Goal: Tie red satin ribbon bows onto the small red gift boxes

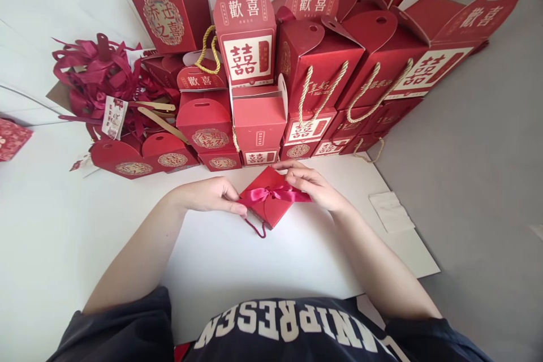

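Note:
A small red gift box (278, 212) stands turned cornerwise on the white table, its folded top facing me. Across that top runs a shiny magenta ribbon (257, 196), tied in the middle. My left hand (214, 195) is closed at the box's left corner, thumb in front, by one end of the ribbon. At the right corner my right hand (314, 185) has its fingers bent over the box edge and the other ribbon end. A dark red cord handle (258, 232) hangs from the front left side of the box.
Stacked red gift boxes (259, 124) line the back of the table (237, 271), several with gold rope handles (324, 93). At the back left lies a heap of magenta ribbons (102, 76) with a paper tag (114, 116). A white tissue (391, 211) rests near the right edge.

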`<state>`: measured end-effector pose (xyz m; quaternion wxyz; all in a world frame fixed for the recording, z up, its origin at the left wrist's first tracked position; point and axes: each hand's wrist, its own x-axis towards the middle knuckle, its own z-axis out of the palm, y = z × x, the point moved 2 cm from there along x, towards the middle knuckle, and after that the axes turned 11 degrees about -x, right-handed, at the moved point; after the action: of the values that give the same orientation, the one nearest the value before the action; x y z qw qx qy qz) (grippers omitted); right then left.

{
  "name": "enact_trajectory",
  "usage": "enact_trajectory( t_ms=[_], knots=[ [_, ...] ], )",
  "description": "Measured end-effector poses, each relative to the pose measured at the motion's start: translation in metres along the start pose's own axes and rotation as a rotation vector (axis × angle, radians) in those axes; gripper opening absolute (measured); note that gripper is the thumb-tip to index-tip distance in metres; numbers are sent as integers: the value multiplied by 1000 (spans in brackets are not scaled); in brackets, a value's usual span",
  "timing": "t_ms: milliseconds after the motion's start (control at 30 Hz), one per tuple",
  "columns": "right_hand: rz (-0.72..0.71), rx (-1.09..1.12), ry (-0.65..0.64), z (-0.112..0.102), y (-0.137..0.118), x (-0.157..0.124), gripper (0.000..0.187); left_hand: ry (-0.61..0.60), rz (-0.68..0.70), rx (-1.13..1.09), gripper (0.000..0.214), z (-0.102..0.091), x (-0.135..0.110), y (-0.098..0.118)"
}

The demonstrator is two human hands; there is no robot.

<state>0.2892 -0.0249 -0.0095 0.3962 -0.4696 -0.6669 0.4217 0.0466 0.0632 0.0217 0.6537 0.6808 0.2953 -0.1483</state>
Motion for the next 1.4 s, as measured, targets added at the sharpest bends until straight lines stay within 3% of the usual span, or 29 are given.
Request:
enact_trajectory(
  t_ms=[167, 433, 533, 600, 700, 800, 933, 1100, 1300, 1400],
  knots=[
    [15, -42, 43, 3, -1, -1, 24, 172, 33, -35, 30, -1, -1, 5],
    [11, 1, 32, 1, -1, -2, 27, 114, 45, -162, 28, -3, 6, 4],
    [-3, -1, 40, 0, 0, -1, 27, 147, 39, -44, 33, 3, 1, 8],
    [-11, -17, 57, 0, 0, 0, 26, 298, 39, 186, 36, 11, -7, 14],
    [5, -30, 103, 1, 0, -1, 26, 714, 84, 612, 35, 29, -24, 30],
    [23, -30, 116, 3, -2, -3, 28, 886, 182, 883, 23, 50, -33, 40],
    [26, -41, 112, 4, -4, -5, 28, 938, 249, 1102, 12, 64, -34, 42],
    [20, -52, 101, 5, -3, -5, 28, 949, 284, 1233, 10, 65, -31, 35],
    [37, -54, 100, 5, -4, -5, 27, 906, 279, 1190, 18, 55, -26, 26],
    [34, -49, 96, 6, -5, -6, 28, 895, 267, 1055, 12, 55, -27, 29]
  ],
)
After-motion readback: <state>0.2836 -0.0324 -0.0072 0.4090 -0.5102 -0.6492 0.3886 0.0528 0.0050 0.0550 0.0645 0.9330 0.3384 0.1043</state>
